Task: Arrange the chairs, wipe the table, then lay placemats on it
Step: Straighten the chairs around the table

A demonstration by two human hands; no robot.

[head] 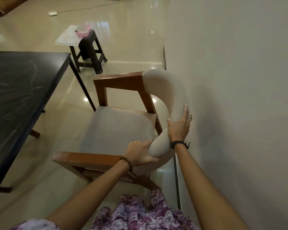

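A wooden armchair (pixel 120 127) with a beige seat and a curved beige padded backrest stands between the dark table (pixel 23 90) and the wall. Its back is close to the wall. My left hand (pixel 140 151) grips the near end of the backrest, where it meets the near armrest. My right hand (pixel 179 125) holds the middle of the backrest, thumb on the inner side and fingers wrapped over its top toward the wall. The tabletop is black with pale smears on it.
The pale wall (pixel 239 97) runs along the right. A dark stool (pixel 88 52) at the back carries flat pale mats (pixel 66 37) and a pink container (pixel 82 31). Glossy tiled floor (pixel 123 39) lies around them, with a small white object (pixel 53 13) far back.
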